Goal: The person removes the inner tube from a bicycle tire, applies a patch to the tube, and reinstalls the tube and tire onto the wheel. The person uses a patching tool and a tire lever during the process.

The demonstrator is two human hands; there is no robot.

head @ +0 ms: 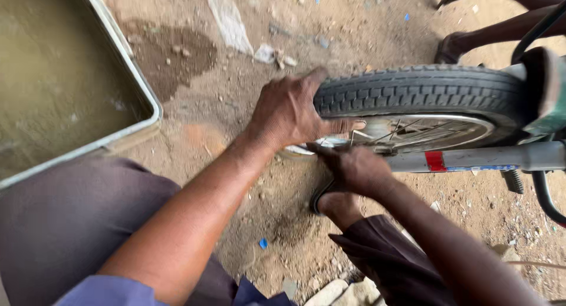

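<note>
The black ribbed tyre [413, 91], stiff and probably grippy rubber seated on a shiny spoked rim [471, 120] above the dirt ground [247, 88], is pressed flat-palmed at its near end by the left hand [292, 114], while the right hand [354, 170] is closed around its lower edge, judged the best purchase.

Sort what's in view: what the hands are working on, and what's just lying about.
In hand: left hand pressing on the black tyre; right hand at the wheel rim.

Lying about: water-filled metal tub, blue scrap, stones, torn plastic.
</note>
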